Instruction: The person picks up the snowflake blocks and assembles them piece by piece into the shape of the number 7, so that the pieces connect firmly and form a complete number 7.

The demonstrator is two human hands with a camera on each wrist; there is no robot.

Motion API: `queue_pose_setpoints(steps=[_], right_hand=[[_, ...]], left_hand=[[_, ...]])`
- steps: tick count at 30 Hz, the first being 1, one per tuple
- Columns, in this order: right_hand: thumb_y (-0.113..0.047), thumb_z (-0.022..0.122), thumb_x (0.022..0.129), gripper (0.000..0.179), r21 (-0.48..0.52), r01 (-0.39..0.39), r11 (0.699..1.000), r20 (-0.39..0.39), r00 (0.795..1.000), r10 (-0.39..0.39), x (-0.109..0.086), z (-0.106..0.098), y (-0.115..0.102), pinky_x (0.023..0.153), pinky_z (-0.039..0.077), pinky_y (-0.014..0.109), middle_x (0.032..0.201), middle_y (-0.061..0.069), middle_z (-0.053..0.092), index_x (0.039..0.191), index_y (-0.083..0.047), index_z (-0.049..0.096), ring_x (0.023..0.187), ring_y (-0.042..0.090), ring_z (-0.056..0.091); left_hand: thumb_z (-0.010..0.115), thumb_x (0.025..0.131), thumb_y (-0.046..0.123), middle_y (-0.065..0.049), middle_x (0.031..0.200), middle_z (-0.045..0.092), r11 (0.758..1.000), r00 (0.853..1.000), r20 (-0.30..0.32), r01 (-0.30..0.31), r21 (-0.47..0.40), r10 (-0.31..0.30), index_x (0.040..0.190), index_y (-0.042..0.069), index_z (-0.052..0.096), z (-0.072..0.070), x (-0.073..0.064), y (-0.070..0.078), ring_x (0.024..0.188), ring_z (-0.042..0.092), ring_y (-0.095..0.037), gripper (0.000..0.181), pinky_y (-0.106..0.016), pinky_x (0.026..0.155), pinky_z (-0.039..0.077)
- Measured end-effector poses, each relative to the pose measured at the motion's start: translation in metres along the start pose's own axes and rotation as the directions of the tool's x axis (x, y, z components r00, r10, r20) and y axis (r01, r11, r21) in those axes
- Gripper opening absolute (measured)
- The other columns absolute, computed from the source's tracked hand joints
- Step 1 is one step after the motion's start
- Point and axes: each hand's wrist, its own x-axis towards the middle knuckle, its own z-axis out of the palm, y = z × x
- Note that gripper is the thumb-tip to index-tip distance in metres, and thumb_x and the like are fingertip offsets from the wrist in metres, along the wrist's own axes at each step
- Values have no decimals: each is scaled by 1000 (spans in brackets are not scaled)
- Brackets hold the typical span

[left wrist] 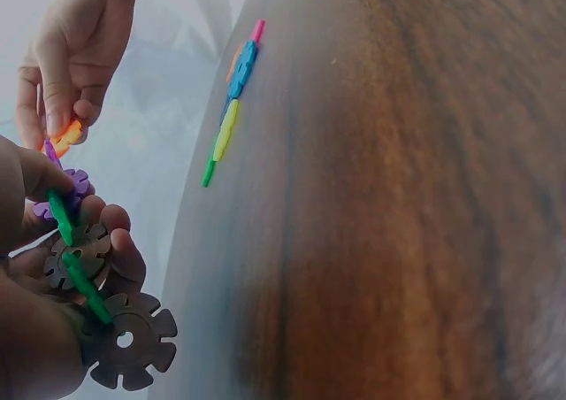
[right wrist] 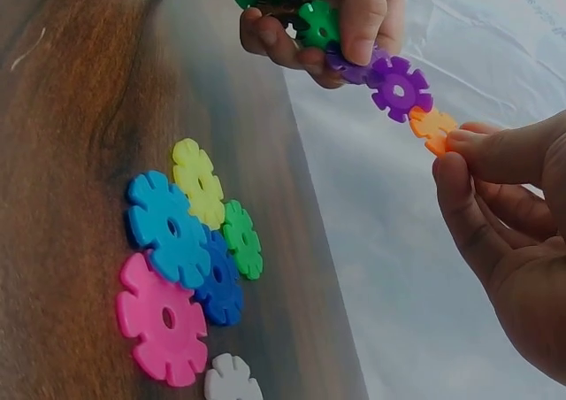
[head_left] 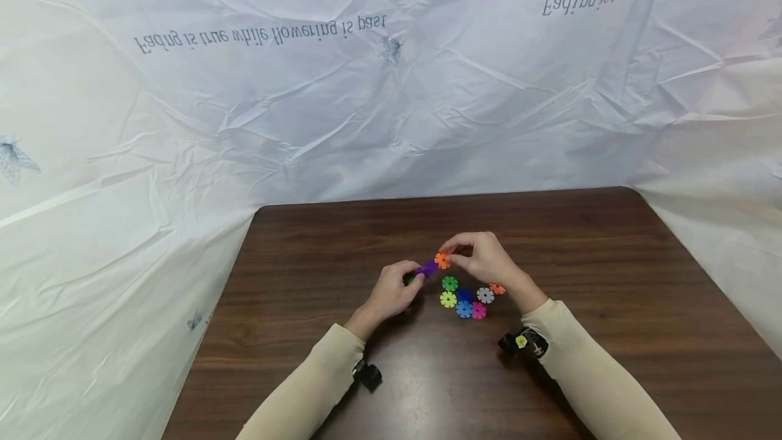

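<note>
My left hand grips a chain of notched plastic flower discs. Two purple discs come out past its thumb, the outer purple disc facing the other hand. In the left wrist view the chain's near end shows a brown disc and a green disc, partly covered by the palm. My right hand pinches an orange disc between thumb and forefinger. That orange disc's edge meets the outer purple one; how deep the notches sit cannot be told. Both hands are above the table.
Loose discs lie on the brown wooden table below the hands: yellow, green, light blue, dark blue, pink, white and orange. Some overlap. A pale printed sheet hangs behind the table.
</note>
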Motion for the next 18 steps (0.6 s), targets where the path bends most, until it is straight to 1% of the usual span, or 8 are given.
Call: queue_pose_setpoints(steps=[2,5,8,13,15,18], right_hand=[[-7,70,89,13,18,-14,1000,0,1000,14,0,1,0,64,55,25,87,-2,71,96,-17,75,73,21,68],[-6,70,89,13,42,-34,999,2,999,34,-1,3,0,64,55,25,88,0,72,95,-17,75,74,26,69],[-5,71,88,14,45,-34,998,-8,999,34,0,5,-1,63,55,25,88,0,72,94,-17,75,74,25,69],[-3,72,86,15,38,-14,999,-22,1000,15,0,7,-4,62,54,24,87,1,72,93,-16,75,70,18,67],[-3,72,87,15,42,-13,999,-24,1000,14,0,7,-6,61,54,24,87,1,72,93,-16,75,70,18,67],[-3,71,87,14,53,-18,998,-25,999,19,0,7,-7,61,54,24,87,2,72,94,-15,75,71,22,68]], left_hand=[[62,93,11,0,82,66,1000,1000,5,-6,-7,6,91,8,71,0,0,0,63,53,-7,10,-20,57,45],[61,93,11,0,83,66,1000,1000,10,-8,-6,8,91,8,71,1,-1,0,62,53,-6,10,-19,55,45],[61,93,11,0,83,66,1000,1000,13,-7,6,7,90,8,71,2,-1,0,62,53,-6,11,-20,55,45],[62,93,12,1,82,65,999,1000,0,-14,47,14,88,8,70,3,0,1,67,54,-9,10,-20,61,45],[62,92,11,1,81,65,998,1000,-6,-21,51,22,87,8,69,3,0,2,67,55,-10,10,-21,62,45],[62,92,10,1,80,65,999,1000,-11,-25,43,26,87,8,69,3,1,3,66,54,-10,9,-21,60,45]])
